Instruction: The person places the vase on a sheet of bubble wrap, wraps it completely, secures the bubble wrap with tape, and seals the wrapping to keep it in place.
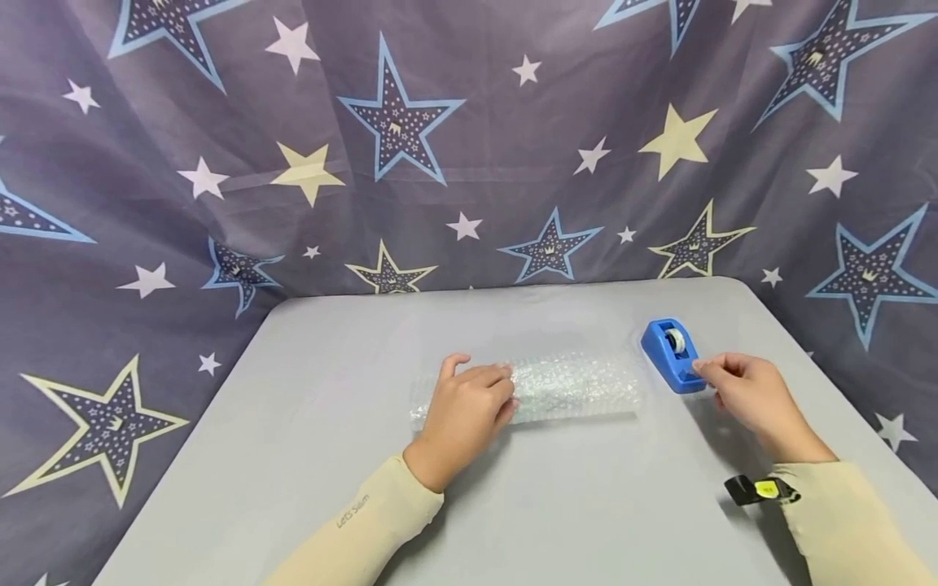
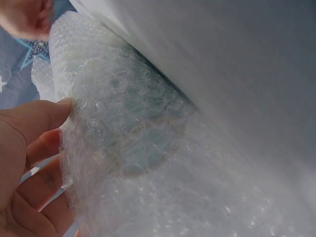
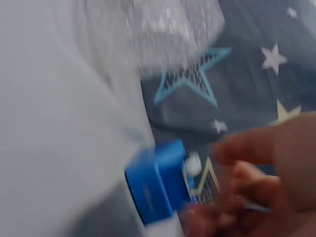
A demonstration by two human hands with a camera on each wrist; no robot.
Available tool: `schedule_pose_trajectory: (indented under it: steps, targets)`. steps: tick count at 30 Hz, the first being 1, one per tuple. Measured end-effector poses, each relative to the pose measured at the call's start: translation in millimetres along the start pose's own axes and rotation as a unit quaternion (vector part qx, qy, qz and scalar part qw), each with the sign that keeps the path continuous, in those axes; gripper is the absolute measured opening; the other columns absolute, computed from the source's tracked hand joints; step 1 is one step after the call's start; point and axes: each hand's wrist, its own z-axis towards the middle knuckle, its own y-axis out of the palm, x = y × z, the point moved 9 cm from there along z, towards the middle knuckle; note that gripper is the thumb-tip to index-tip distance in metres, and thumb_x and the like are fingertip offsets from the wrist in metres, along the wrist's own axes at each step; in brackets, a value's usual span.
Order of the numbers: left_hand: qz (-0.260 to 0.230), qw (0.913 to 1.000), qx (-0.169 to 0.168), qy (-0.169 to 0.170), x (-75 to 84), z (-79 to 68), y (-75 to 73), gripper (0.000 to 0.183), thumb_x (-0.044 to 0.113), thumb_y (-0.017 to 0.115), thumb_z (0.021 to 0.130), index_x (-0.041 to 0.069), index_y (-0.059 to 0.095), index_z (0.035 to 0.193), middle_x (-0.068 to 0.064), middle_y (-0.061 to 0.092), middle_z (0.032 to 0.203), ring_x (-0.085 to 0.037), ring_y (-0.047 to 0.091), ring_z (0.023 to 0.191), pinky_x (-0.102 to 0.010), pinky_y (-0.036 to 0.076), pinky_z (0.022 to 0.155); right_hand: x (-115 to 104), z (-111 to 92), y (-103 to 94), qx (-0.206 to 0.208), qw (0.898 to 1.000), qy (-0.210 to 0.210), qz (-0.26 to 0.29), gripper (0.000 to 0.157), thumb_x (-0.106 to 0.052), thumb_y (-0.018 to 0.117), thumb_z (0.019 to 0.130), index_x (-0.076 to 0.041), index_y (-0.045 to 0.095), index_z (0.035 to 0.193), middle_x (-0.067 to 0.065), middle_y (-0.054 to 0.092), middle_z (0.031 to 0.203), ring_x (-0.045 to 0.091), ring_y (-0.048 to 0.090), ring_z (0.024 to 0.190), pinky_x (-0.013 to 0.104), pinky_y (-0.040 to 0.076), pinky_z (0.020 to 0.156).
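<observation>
A roll of clear bubble wrap (image 1: pixel 575 387) lies across the table, with something pale green and round-edged (image 2: pixel 145 148) showing through its layers in the left wrist view. My left hand (image 1: pixel 469 411) holds the roll near its left part, thumb and fingers along its edge. At the right, a blue tape dispenser (image 1: pixel 668 358) carries a small roll of clear tape (image 1: pixel 676 340). My right hand (image 1: pixel 747 399) is at the dispenser's front end, thumb and forefinger pinching the tape's end there. The right wrist view is blurred around the fingertips.
The light grey table (image 1: pixel 293 488) reaches back to a dark curtain (image 1: pixel 469 163) printed with stars. A black band with a yellow label (image 1: pixel 765 489) sits at the right sleeve. The dispenser stands just right of the bubble wrap's end.
</observation>
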Motion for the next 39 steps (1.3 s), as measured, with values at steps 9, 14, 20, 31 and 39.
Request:
schedule_pose_trajectory:
  steps: [9,14,20,31,39]
  targets:
    - [0.001,1.0,-0.001,-0.001,-2.0,-2.5,0.6,0.008,0.02,0.082,0.086,0.019,0.074,0.087,0.002,0.078,0.115,-0.015,0.074,0.103,-0.053,0.042,0.103,-69.1,-27.4,30.1,0.034,0.968,-0.109,0.225,0.025,-0.022,0.066,0.102,0.0,0.071,0.111,-0.005,0.055,0.068,0.008,0.048,0.055,0.024,0.043,0.049]
    - [0.002,1.0,0.001,0.003,0.3,-2.4,1.6,0.009,0.021,0.082,0.086,0.019,0.074,0.087,0.003,0.078,0.115,-0.014,0.074,0.103,-0.053,0.042,0.103,-101.7,-42.6,66.7,-0.046,0.963,-0.135,0.229,0.024,-0.015,0.06,0.104,0.002,0.068,0.118,-0.004,0.049,0.067,0.007,0.04,0.051,0.027,0.036,0.044]
    - [0.009,0.9999,-0.004,0.001,-0.2,-3.2,3.3,0.01,0.023,0.083,0.085,0.019,0.075,0.089,0.003,0.077,0.117,-0.013,0.074,0.104,-0.052,0.042,0.104,-122.0,-56.8,121.6,-0.138,0.956,-0.123,0.227,0.025,-0.009,0.058,0.101,-0.001,0.066,0.123,-0.002,0.048,0.065,0.006,0.039,0.051,0.025,0.036,0.045]
    - [0.019,0.9998,-0.005,0.003,-0.4,-2.3,3.2,0.011,0.024,0.083,0.085,0.019,0.076,0.091,0.002,0.078,0.116,-0.014,0.074,0.104,-0.052,0.042,0.103,-117.2,-64.5,181.9,-0.211,0.937,-0.069,0.269,0.029,-0.007,0.056,0.099,0.005,0.063,0.124,0.004,0.057,0.072,0.01,0.047,0.061,0.021,0.033,0.05]
    - [0.019,0.9998,-0.01,-0.001,-1.1,-2.4,5.1,0.008,0.023,0.082,0.086,0.019,0.076,0.091,0.002,0.077,0.117,-0.014,0.074,0.106,-0.052,0.042,0.104,-108.4,-63.3,190.0,-0.217,0.942,-0.04,0.254,0.029,-0.004,0.051,0.098,0.007,0.063,0.122,0.006,0.059,0.07,0.007,0.037,0.051,0.02,0.028,0.047]
